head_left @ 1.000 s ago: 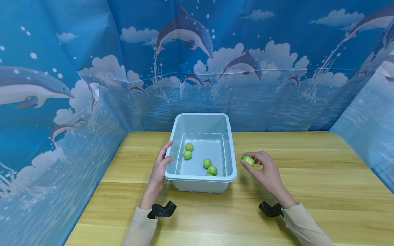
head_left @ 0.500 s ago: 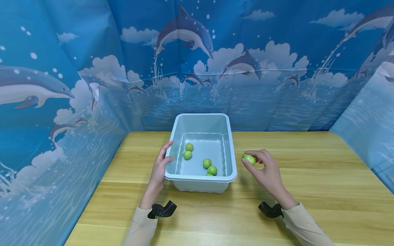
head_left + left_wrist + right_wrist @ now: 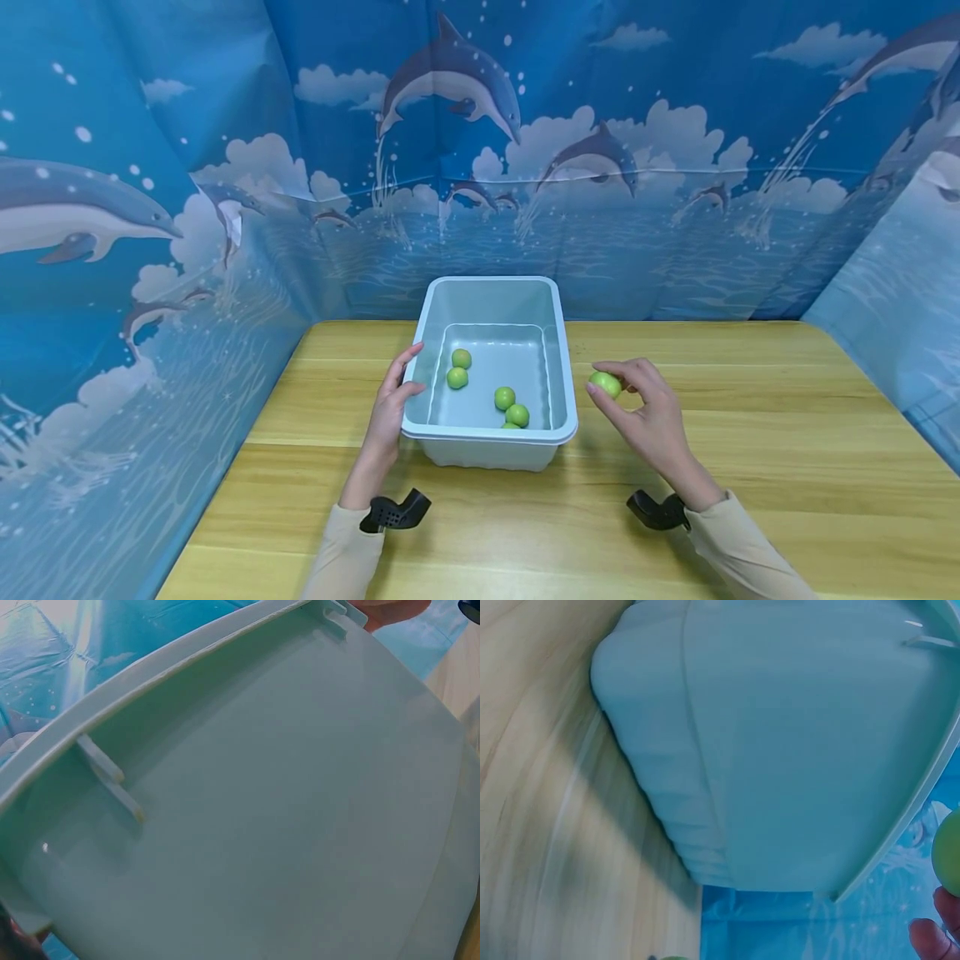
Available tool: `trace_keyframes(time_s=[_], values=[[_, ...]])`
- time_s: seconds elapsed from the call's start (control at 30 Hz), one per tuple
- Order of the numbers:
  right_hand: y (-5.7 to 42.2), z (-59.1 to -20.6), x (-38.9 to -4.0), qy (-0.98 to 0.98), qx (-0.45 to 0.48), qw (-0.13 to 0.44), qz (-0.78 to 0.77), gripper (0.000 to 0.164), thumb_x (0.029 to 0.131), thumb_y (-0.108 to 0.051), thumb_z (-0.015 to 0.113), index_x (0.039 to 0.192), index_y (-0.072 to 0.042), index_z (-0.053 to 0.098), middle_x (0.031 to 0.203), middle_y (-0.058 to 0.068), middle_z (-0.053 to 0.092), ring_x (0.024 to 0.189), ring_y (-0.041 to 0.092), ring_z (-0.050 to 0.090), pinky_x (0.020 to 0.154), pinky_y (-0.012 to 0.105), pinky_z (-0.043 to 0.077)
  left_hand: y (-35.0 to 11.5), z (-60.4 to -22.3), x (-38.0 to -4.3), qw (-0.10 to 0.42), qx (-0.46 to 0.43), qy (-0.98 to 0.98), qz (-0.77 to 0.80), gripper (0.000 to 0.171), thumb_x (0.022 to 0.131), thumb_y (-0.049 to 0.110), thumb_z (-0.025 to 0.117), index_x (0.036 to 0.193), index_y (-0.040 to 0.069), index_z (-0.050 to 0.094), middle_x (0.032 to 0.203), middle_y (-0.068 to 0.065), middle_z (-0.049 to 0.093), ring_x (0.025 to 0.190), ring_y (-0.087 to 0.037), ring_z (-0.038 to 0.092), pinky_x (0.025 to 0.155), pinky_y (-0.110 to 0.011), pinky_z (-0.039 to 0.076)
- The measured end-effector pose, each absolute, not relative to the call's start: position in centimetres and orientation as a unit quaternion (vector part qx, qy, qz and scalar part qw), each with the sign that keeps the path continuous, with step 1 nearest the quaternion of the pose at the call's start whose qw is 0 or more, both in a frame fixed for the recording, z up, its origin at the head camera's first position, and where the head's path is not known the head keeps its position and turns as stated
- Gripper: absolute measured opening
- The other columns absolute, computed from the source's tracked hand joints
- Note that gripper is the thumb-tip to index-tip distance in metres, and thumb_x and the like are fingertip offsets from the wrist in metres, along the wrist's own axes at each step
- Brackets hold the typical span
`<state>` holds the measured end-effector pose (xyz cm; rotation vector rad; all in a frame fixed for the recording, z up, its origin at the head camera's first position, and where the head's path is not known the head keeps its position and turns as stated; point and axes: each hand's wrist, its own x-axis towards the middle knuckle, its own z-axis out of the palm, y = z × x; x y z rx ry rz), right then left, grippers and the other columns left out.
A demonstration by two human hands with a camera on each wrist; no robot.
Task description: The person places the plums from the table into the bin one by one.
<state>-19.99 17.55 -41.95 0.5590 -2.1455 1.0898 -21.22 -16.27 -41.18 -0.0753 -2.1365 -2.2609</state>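
Observation:
A pale blue-grey plastic bin [image 3: 487,435] stands on the table, with several small round green fruits [image 3: 505,398] on its floor. At its left side my left hand [image 3: 386,415] grips the rim, thumb over the edge and fingers along the outside. To the right of the bin, my right hand [image 3: 651,417] pinches another green fruit [image 3: 606,385] between thumb and fingertips, above the tabletop. In the right wrist view, that fruit [image 3: 948,855] shows at the right edge, level with the bin's rim. The bin's outer wall [image 3: 285,787] fills most of the left wrist view.
The wooden table [image 3: 750,467] runs out on both sides of the bin. A blue dolphin-print sheet [image 3: 480,233] hangs behind and at the sides. Black wrist mounts [image 3: 397,510] sit on both forearms. A sliver of something green [image 3: 673,958] shows at the bottom of the right wrist view.
My right hand has risen slightly with the green fruit, which has shifted a little between the fingertips. The left hand, the bin and the fruits inside have stayed put.

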Motion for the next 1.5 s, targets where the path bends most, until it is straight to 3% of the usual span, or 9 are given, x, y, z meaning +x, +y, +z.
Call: trace_keyframes(time_s=[0.7,1.5], values=[[16.0,-40.6,-19.8,-0.805,0.23,0.322,0.442,0.031,0.076,-0.007,0.077,0.106,-0.006,0.07,0.092,-0.001,0.059,0.08,0.013,0.049,0.07,0.023,0.04,-16.4,-41.1,-21.2,0.011,-0.021,-0.686,-0.727,0.055,0.09,0.003,0.043,0.143,0.018,0.041,0.155,-0.003,0.016,0.141,-0.023,0.009,0.108,-0.055,0.007],[14.3,-39.9,-19.6,-0.804,0.264,0.306,0.436,0.033,0.073,-0.012,0.08,0.105,-0.012,0.071,0.096,-0.003,0.062,0.084,0.012,0.051,0.07,0.023,0.041,-16.3,-41.2,-21.3,0.014,-0.022,-0.693,-0.72,0.055,0.091,0.003,0.043,0.143,0.018,0.041,0.155,-0.002,0.017,0.141,-0.022,0.008,0.108,-0.054,0.006]])
